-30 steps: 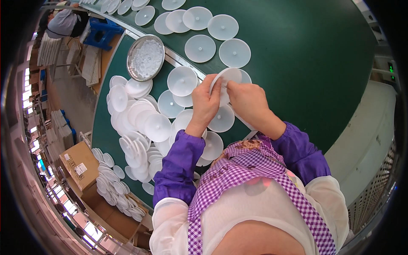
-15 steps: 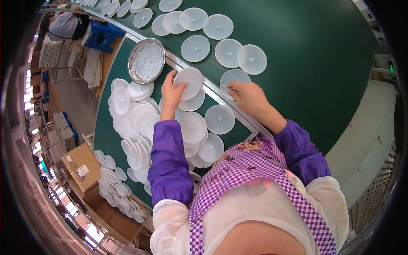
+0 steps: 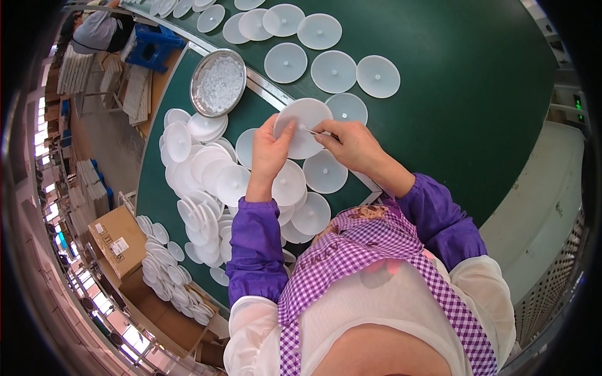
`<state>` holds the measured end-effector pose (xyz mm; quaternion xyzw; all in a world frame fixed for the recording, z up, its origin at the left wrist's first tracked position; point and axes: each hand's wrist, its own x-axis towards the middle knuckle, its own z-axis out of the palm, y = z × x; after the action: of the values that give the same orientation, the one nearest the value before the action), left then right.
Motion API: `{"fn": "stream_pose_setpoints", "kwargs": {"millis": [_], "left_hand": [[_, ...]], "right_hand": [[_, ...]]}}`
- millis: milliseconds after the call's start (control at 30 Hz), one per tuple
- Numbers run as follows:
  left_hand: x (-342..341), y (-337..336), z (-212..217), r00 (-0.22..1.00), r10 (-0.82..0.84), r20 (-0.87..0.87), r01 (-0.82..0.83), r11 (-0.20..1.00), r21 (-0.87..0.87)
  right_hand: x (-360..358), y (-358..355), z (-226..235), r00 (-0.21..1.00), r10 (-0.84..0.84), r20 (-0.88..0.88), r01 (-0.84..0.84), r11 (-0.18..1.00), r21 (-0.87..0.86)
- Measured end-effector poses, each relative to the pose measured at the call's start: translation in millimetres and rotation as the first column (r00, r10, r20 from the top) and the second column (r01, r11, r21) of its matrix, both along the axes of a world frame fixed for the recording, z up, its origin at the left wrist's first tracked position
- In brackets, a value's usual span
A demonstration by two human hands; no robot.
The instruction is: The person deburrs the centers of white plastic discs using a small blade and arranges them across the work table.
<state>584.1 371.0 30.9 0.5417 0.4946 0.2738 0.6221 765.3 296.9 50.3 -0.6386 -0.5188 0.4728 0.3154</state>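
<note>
Left hand (image 3: 268, 150) pinches white disc (image 3: 306, 113) at its left side. Right hand (image 3: 352, 145) pinches thin tool (image 3: 311, 131) near disc's centre

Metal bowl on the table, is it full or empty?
Not empty: the metal bowl holds many small white pieces; their depth is hidden.

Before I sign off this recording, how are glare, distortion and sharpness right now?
Head view: windows at lower left blown out; metal strip bowed by the fisheye, corners black; left hand, right hand and held disc reasonably sharp; the tip of the thin tool too small to make out.
</note>
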Motion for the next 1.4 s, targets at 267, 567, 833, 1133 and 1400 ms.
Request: {"fn": "stream_pose_setpoints", "kwargs": {"millis": [267,567,833,1133,1400], "left_hand": [[43.7,-20.7,-17.1,0.968,-0.101,-0.230,0.159,0.956,0.246],[-37.9,50.1,-80.1,0.508,-0.138,-0.850,0.465,0.875,0.135],[-16.2,33.2,-28.6,0.964,-0.115,-0.238,0.132,0.990,0.058],[-4.8,3.4,4.8,0.980,-0.113,-0.164,0.128,0.988,0.081],[31.0,-16.3,-35.0,0.954,-0.232,-0.187,0.264,0.949,0.170]], "right_hand": [[3.4,-4.5,-21.8,0.819,0.044,0.572,-0.075,0.997,0.031],[40.0,-2.6,-28.4,0.834,-0.047,0.549,0.059,0.998,-0.005],[-0.6,-4.9,-20.7,0.998,-0.043,0.042,0.040,0.998,0.056],[-10.4,-3.7,-8.1,0.999,0.032,0.018,-0.032,0.999,0.005],[0.3,-9.8,-26.2,0.825,0.131,0.550,-0.102,0.991,-0.082]]}}
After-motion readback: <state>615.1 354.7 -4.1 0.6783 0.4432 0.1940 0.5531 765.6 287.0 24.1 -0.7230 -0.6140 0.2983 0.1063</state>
